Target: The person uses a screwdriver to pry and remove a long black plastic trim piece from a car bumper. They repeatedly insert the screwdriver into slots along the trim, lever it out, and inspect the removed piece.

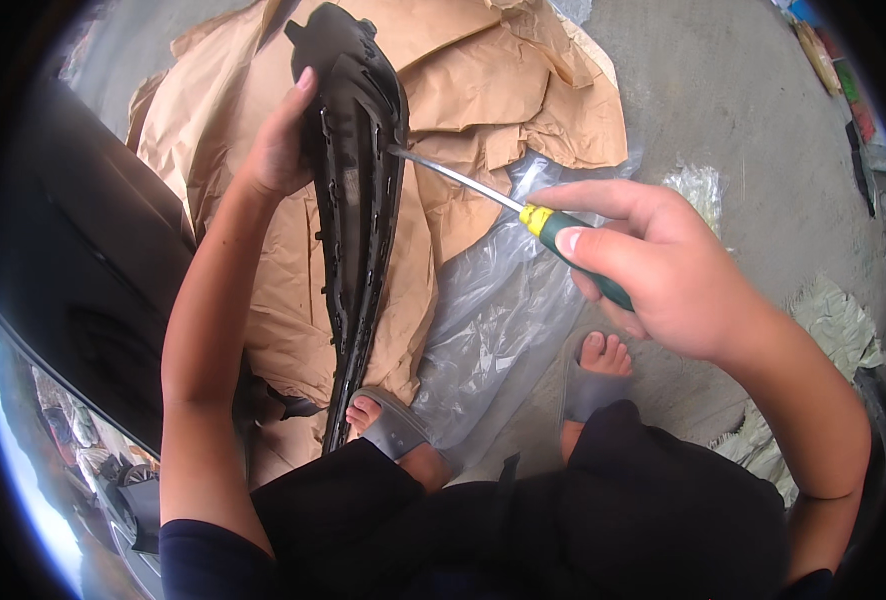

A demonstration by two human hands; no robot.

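Note:
A long black plastic part (353,190), broad at the far end and tapering toward my feet, stands at a slant over the brown paper. Small clips or tabs line its ridges. My left hand (288,140) grips its left edge near the broad end, thumb on the face and the other fingers hidden behind. In my right hand (653,260) is a screwdriver (588,258) with a green and yellow handle, index finger stretched along it. Its shaft points left, and the tip meets the part's right edge; whether it sits under that edge I cannot tell.
Crumpled brown paper (503,80) lies beneath the part, with clear plastic sheeting (493,300) beside it on the concrete floor (703,90). A glossy dark panel (93,250) rises at the left. My sandalled feet (393,425) stand close by. A pale crumpled sheet (833,330) lies right.

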